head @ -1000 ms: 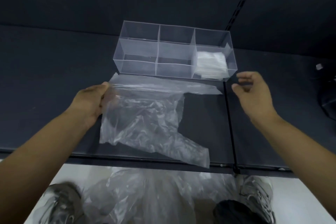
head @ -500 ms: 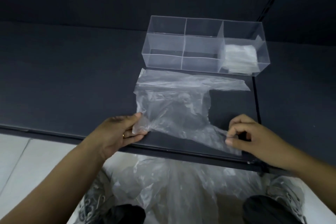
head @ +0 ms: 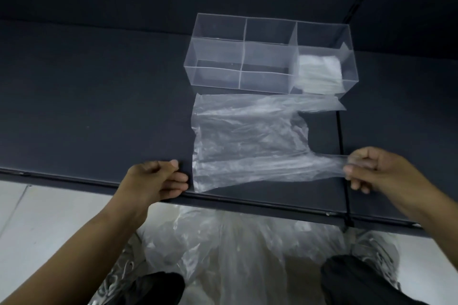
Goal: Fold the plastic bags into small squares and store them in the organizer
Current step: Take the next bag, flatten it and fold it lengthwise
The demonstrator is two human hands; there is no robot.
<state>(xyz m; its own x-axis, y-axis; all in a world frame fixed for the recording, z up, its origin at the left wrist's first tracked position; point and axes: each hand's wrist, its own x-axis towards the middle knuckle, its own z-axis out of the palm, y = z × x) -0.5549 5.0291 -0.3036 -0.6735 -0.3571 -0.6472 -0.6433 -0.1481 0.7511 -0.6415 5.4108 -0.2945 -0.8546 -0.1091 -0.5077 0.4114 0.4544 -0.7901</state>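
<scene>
A clear plastic bag [head: 247, 141] lies spread flat on the dark table [head: 99, 106], its two handles pointing right. My right hand [head: 379, 171] pinches the end of the near handle and holds it stretched to the right. My left hand [head: 158, 181] sits at the table's front edge with fingers curled, just left of the bag's near left corner; a thin dark gap shows between them. Behind the bag stands the clear organizer [head: 218, 57] with several compartments. Folded bags [head: 319, 74] lie in its right compartment.
A heap of loose clear bags [head: 235, 242] lies on the floor below the table edge, between my shoes [head: 376, 252]. A seam [head: 340, 131] runs front to back through the table just right of the bag. A dark wall rises behind the organizer.
The bag now lies flatter and wider. My right hand has pulled the near handle out to the right. My left hand has come off the bag's corner and moved slightly left.
</scene>
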